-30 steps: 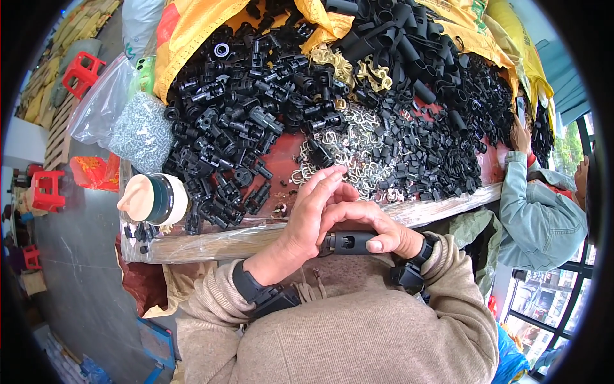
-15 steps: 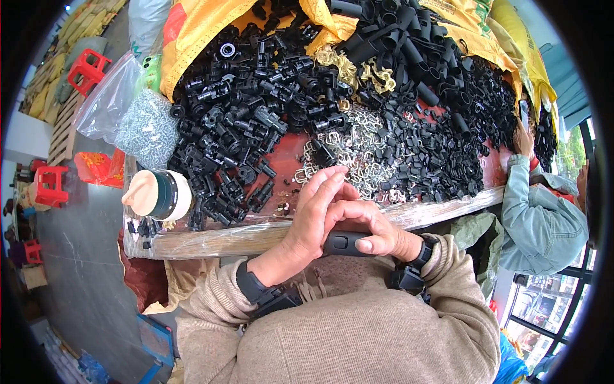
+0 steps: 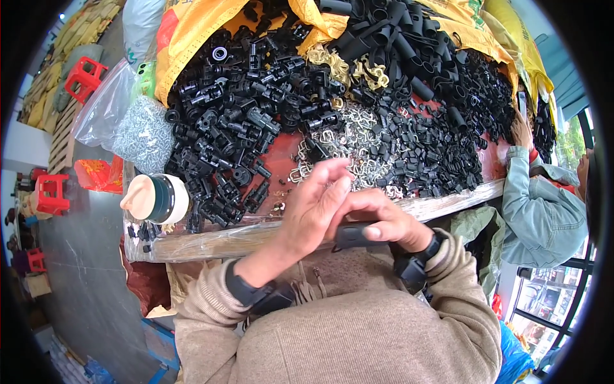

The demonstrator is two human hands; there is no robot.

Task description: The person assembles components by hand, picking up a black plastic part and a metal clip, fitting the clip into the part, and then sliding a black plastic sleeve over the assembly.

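My left hand (image 3: 313, 208) is raised over the near edge of the table, its fingers stretched out and angled up and away from me. My right hand (image 3: 387, 217) is bent beside it, with fingertips close against the left palm; whether they touch I cannot tell. Under the right fingers and thumb sits a small, rounded black device (image 3: 355, 236), gripped in that hand. Past my fingertips lie pale, bent metal clips (image 3: 355, 137) in a loose pile. Each of my wrists wears a black strap with a black module.
Black plastic fittings (image 3: 224, 128) are heaped left, black tubes (image 3: 409, 48) behind, small black pieces (image 3: 416, 153) right. A cream-lidded jar (image 3: 157, 198) stands near the left corner beside a bag of screws (image 3: 144, 134). Another person's denim sleeve (image 3: 534, 205) reaches in at right.
My left hand has shifted slightly. The black device in my right hand has turned, so the button on its face no longer shows clearly. The heaps look unchanged.
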